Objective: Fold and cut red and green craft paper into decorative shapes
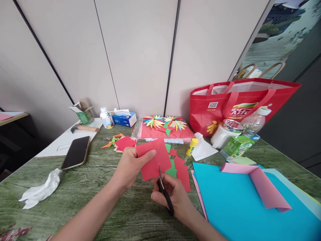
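Observation:
My left hand [130, 164] pinches a red paper square [151, 164] by its left side, thumb on top. Black-handled scissors [165, 194] are gripped in my right hand [173, 195], and their blades meet the lower edge of the red square. Behind and right of the square lie red paper pieces [184, 175] and green scraps [172, 170]. A stack of small red squares [125, 143] sits left of the held paper, beside orange and green folded pieces [113, 140].
Blue sheets [225, 197] with a folded pink strip [265, 187] cover the right side. Farther back stand a glue stick [192, 147], a red bag [208, 110], a white jar [222, 136] and a tissue box [124, 119]. A phone [76, 152] and crumpled tissue [42, 189] lie left.

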A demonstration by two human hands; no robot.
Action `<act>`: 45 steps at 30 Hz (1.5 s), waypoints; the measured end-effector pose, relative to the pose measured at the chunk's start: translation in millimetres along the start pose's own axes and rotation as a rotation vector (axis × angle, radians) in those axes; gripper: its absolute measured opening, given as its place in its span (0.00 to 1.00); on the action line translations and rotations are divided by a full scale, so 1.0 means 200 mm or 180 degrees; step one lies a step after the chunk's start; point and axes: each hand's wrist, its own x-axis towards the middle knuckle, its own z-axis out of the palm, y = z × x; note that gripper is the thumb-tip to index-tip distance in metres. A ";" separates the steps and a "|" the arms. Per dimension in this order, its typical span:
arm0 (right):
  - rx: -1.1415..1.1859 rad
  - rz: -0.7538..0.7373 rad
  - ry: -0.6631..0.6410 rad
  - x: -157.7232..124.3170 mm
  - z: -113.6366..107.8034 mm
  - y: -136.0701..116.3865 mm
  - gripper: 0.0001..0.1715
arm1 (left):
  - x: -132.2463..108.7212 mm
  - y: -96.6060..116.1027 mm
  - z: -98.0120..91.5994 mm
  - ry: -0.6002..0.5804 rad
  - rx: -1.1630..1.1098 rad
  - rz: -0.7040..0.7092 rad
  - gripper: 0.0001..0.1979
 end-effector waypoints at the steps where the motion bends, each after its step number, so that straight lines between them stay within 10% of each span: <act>1: -0.0001 -0.0010 -0.0012 0.00 0.00 0.00 0.19 | 0.00 0.00 0.00 -0.0003 0.0009 -0.0013 0.10; 45: -0.0182 -0.0042 0.0272 0.01 0.01 0.05 0.16 | -0.01 0.01 0.00 0.0065 0.0177 0.0185 0.09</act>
